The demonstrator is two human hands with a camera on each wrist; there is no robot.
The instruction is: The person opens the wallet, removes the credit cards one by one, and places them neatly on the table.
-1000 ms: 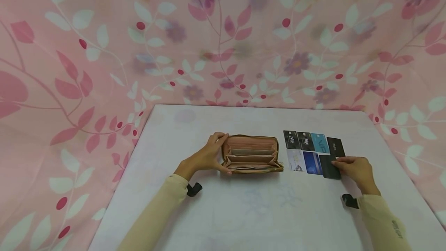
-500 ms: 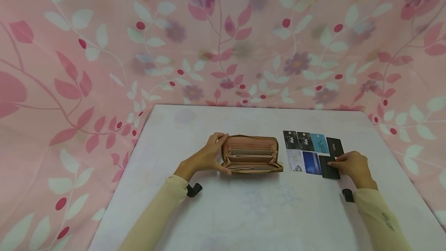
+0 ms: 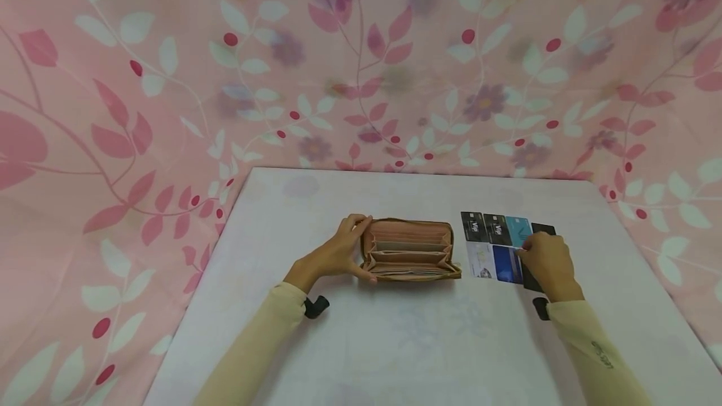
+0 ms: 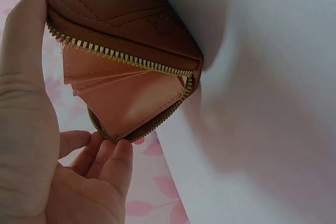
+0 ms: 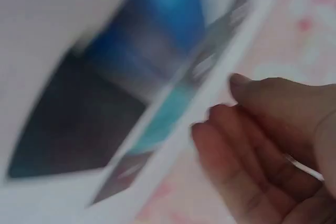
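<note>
My left hand point(image 3: 335, 248) grips the left end of a brown zip-around wallet point(image 3: 410, 249), fingers at its back edge and thumb at the front. The wallet stands unzipped, its pink-tan compartments facing up; the left wrist view shows its brass zip teeth and quilted leather point(image 4: 121, 3). My right hand point(image 3: 549, 265) hovers over the right end of two rows of cards, fingers loosely bent. In the blurred right wrist view nothing lies between its fingers. Below it are a black card point(image 5: 73, 119), a blue card point(image 5: 152, 24) and a teal card point(image 5: 163, 116).
Two black "Vip" cards point(image 3: 473, 227) head the back row, with another black card point(image 3: 544, 228) at its right end, partly hidden by my hand. A white card point(image 3: 481, 260) starts the front row. The white table point(image 3: 395, 343) meets a pink floral cloth point(image 3: 361, 67) behind.
My right hand has come off the black card at the front right and shifted left toward the teal and blue cards. My left hand and the wallet stay put.
</note>
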